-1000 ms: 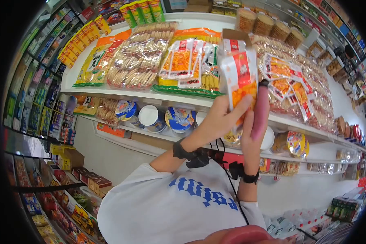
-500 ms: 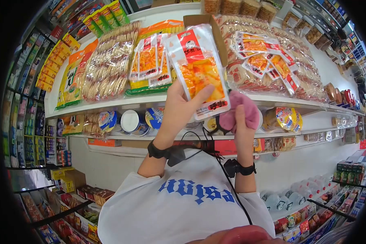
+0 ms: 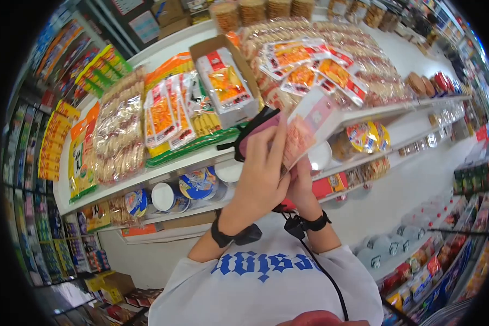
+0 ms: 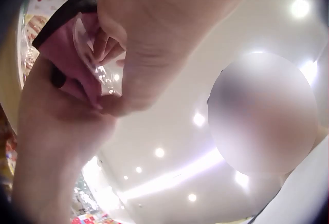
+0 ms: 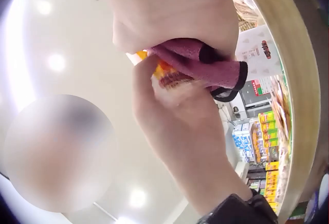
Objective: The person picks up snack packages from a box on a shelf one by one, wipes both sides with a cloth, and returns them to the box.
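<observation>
My left hand (image 3: 258,176) grips a flat snack packet (image 3: 309,127), white with an orange picture, tilted up to the right and blurred in the head view. Around the packet lies a pink-purple cloth (image 3: 259,136) with black edging, which my right hand (image 3: 301,193) holds from the packet's far side. In the left wrist view, the left fingers (image 4: 108,47) curl at the clear edge of the packet beside the cloth (image 4: 64,44). The right wrist view has the cloth (image 5: 205,67) bunched under the right hand (image 5: 175,13), against the packet's printed end (image 5: 172,80).
Behind the hands, an open cardboard box (image 3: 239,54) holds similar packets. Loose packets lie fanned on bagged biscuits (image 3: 255,32) to the right, others (image 3: 168,111) on a yellow-green bag to the left. The shelf edge (image 3: 146,174) runs just beyond the hands, with instant noodle tubs (image 3: 198,185) beneath.
The packet has swung from upright and face-on to tilted rightward. The cloth has moved from beside the packet to around it, and the hands have come together. The head view has shifted and rotated.
</observation>
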Tool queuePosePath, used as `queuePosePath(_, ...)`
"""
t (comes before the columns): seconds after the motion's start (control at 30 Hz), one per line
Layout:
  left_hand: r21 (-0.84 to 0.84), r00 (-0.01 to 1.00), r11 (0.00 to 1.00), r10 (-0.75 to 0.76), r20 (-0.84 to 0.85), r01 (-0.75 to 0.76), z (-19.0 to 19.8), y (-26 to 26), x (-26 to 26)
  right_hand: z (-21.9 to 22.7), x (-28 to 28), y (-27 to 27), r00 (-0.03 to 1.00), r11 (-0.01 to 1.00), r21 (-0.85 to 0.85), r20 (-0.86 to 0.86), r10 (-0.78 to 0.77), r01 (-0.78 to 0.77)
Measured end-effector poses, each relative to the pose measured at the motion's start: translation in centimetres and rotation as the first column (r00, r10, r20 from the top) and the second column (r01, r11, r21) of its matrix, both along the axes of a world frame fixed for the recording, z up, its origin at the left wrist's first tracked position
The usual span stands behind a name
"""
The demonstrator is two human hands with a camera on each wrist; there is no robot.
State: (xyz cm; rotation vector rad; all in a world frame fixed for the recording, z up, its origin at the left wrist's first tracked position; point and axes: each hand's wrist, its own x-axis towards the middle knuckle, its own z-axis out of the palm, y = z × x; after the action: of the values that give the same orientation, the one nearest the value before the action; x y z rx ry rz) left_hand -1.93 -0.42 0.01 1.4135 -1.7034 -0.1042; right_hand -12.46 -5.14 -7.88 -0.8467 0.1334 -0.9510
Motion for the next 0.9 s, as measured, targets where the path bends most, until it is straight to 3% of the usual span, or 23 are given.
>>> queuePosePath(0.03,0.059,0.998,0.997,-0.053,-0.041,0.055,0.9,0.4,0.1,-0.3,-0.3,-0.1,0.995,0.996,0.010,-0.046,-0.089,0.090)
queuePosePath(0.13,0.106,0.977,0.971,-0.214,0.003,0.213,2.5,1.0,0.0,1.1,-2.3,-0.8,0.994,0.985,0.169,0.111,0.003,-0.022)
queuePosePath(0.17,0.078,0.978,0.977,-0.203,0.041,0.199,2.0,0.9,-0.4,0.8,-2.2,-0.6,0.962,0.964,0.263,0.270,-0.035,-0.038)
queuePosePath(0.23,0.010,0.979,0.986,-0.164,0.124,0.164,1.2,0.9,-1.3,0.1,-2.6,-0.6,0.924,0.965,0.257,0.378,-0.056,-0.047)
queuePosePath(0.33,-0.012,0.988,0.989,-0.148,0.045,0.149,0.5,0.8,-2.2,-0.5,-3.0,-0.5,0.885,0.961,0.268,0.461,-0.067,-0.066)
queuePosePath(0.43,-0.022,0.982,0.990,-0.133,0.132,0.137,0.0,0.6,-2.8,-0.6,-3.3,-0.4,0.856,0.969,0.234,0.515,-0.055,-0.078)
queuePosePath(0.5,-0.001,0.985,0.988,-0.156,0.077,0.156,0.3,0.7,-3.1,-0.5,-3.2,-0.5,0.849,0.962,0.261,0.524,-0.072,-0.080)
queuePosePath(0.6,0.005,0.985,0.987,-0.164,0.057,0.164,0.6,0.6,-3.3,-0.5,-3.3,-1.0,0.858,0.944,0.322,0.504,-0.100,-0.079)
queuePosePath(0.77,0.008,0.981,0.986,-0.165,0.105,0.165,0.8,0.5,-3.0,-1.6,-3.1,-2.1,0.892,0.960,0.279,0.435,-0.120,-0.006)
queuePosePath(0.87,-0.046,0.986,0.986,-0.158,0.059,0.161,0.9,0.2,-2.9,-0.8,-2.4,-2.3,0.924,0.914,0.192,0.071,-0.377,0.358)
queuePosePath(0.9,-0.085,0.987,0.984,-0.154,0.038,0.157,0.5,0.0,-2.4,-0.3,-2.2,-2.4,0.943,0.942,0.126,0.078,-0.323,0.313)
